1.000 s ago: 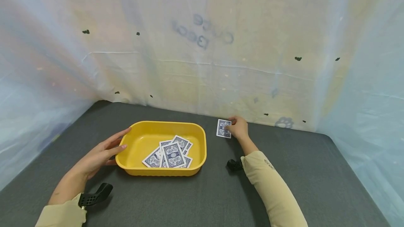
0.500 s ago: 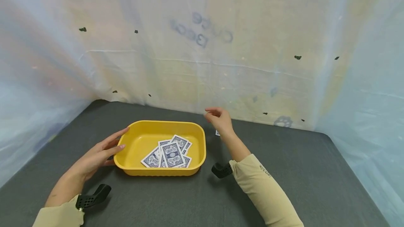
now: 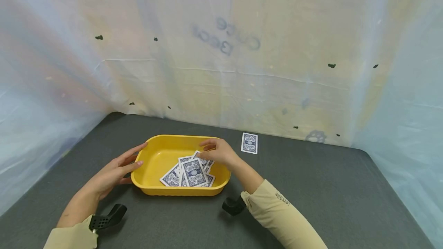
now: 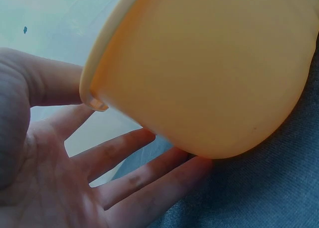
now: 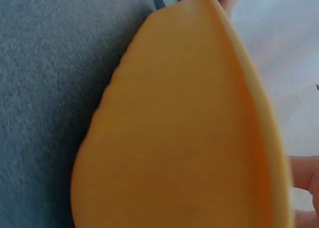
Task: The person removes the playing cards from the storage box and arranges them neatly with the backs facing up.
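Note:
A yellow tray (image 3: pixel 155 192) rests on the dark table, holding several blue-backed playing cards (image 3: pixel 194 173) in an overlapping heap. My left hand (image 3: pixel 112 174) touches the tray's left end; in the left wrist view its thumb (image 4: pixel 55 83) meets the rim and its fairly straight fingers lie along the outer wall. My right hand (image 3: pixel 221 152) reaches over the tray's right side, thumb and forefinger apart above the rear cards. Whether a fingertip touches a card is unclear. Behind the tray, to its right, one playing card (image 3: pixel 249 143) lies face down.
Dark grey cloth (image 3: pixel 311 195) covers the table. A translucent plastic sheet (image 3: pixel 277 87) rises along the back edge and both sides. Each wrist wears a black strap mount; the right mount (image 3: pixel 233 206) hangs just right of the tray.
My right hand has left the single card at the back and moved left and nearer, over the tray's cards. That card stays on the table. My left hand keeps its place at the tray.

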The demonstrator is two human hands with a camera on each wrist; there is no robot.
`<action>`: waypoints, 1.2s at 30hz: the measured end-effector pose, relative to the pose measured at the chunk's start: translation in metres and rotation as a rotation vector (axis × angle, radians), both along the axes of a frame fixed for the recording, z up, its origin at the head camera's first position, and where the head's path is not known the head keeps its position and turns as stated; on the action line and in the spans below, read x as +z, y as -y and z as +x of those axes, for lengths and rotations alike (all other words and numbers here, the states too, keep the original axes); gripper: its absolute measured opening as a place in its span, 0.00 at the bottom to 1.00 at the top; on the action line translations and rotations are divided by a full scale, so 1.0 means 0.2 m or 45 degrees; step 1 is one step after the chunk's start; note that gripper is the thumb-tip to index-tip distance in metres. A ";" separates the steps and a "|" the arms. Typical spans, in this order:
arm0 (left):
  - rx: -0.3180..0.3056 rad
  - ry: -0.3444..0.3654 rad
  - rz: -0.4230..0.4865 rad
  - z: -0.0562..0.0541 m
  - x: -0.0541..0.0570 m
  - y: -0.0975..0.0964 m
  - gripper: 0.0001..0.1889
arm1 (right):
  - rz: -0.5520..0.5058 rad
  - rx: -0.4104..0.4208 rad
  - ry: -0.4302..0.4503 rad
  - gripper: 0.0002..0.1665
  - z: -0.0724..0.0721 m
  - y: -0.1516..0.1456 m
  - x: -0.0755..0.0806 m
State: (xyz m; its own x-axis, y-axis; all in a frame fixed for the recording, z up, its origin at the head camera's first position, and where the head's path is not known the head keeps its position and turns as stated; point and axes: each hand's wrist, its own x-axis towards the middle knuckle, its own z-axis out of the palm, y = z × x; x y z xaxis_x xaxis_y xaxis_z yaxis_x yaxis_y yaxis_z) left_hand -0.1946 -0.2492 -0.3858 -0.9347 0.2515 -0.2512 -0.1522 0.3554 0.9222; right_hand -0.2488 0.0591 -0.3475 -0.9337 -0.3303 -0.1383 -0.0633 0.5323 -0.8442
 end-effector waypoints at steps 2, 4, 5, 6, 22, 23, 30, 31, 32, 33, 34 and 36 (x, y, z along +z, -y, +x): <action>-0.002 0.009 -0.003 0.00 0.00 0.00 0.39 | 0.010 0.013 0.034 0.25 0.01 0.02 -0.01; 0.001 0.014 -0.005 0.00 0.00 0.00 0.39 | 0.009 0.022 0.059 0.26 0.01 0.04 -0.02; 0.001 0.015 0.000 0.00 0.00 0.00 0.39 | 0.014 0.025 0.065 0.26 0.01 0.05 -0.03; 0.003 0.015 0.003 0.01 0.00 0.00 0.38 | 0.026 0.030 0.070 0.27 0.01 0.05 -0.04; 0.004 0.035 0.015 0.01 0.00 0.00 0.38 | 0.201 0.062 0.073 0.44 0.04 0.10 -0.10; 0.003 0.036 0.017 0.00 0.00 0.00 0.38 | 0.213 0.070 0.069 0.44 0.04 0.10 -0.10; -0.008 0.038 0.022 0.00 0.00 0.01 0.38 | 0.412 0.122 -0.003 0.48 0.06 0.10 -0.12; -0.009 0.036 0.025 0.00 0.00 0.01 0.38 | 0.442 0.122 -0.006 0.49 0.06 0.11 -0.12; -0.012 0.035 0.030 0.00 0.00 0.01 0.38 | 0.460 0.118 -0.004 0.49 0.06 0.11 -0.13; -0.015 0.033 0.035 0.00 0.00 0.01 0.38 | 0.473 0.113 -0.001 0.49 0.07 0.11 -0.13; -0.016 0.032 0.037 0.00 0.00 0.01 0.38 | 0.480 0.108 0.002 0.48 0.07 0.11 -0.13; -0.017 0.033 0.042 0.00 0.00 0.01 0.38 | 0.485 0.095 0.005 0.47 0.07 0.11 -0.13</action>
State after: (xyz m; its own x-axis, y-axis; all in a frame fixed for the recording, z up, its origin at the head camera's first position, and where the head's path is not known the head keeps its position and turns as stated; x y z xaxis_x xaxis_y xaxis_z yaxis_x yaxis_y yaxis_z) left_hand -0.1949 -0.2509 -0.3856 -0.9246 0.2721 -0.2667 -0.1718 0.3271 0.9292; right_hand -0.2342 0.0369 -0.3733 -0.9082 -0.3216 -0.2679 -0.1107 0.8018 -0.5872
